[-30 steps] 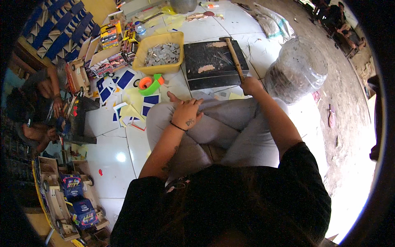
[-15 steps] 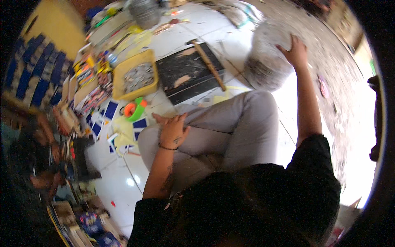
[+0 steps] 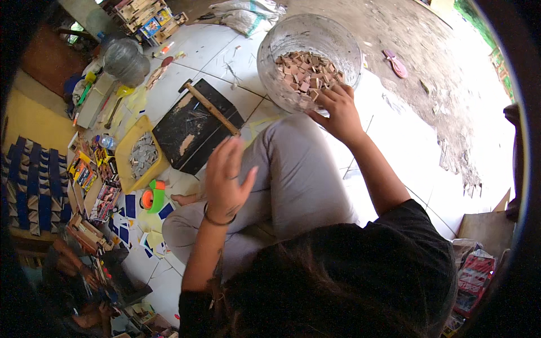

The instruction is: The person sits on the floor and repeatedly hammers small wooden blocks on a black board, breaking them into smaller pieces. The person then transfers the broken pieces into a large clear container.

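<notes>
A clear plastic tub (image 3: 270, 67) stands beyond my raised knee, with many small brown square pieces (image 3: 307, 73) in its bottom. My right hand (image 3: 338, 112) is at the tub's near rim, fingers bent over the edge and the thumb pointing left. My left hand (image 3: 228, 174) hovers above my lap, fingers stretched out and nothing in it. Beyond it, a wooden-handled hammer (image 3: 211, 107) lies across a black block (image 3: 180, 132) with scattered nails on top. A yellow tray (image 3: 127, 166) of small grey pieces (image 3: 145, 155) sits left of the block.
An orange and green tape dispenser (image 3: 155, 197) and blue and white paper scraps (image 3: 131, 207) lie on the tiles at left. Another person (image 3: 73, 276) works at lower left. White sacks (image 3: 248, 16) and a pink sandal (image 3: 395, 63) lie farther off.
The view has turned right, and the tub's inside now shows. My right hand has gone from the tub's far right to its near rim. My left hand has risen off my leg.
</notes>
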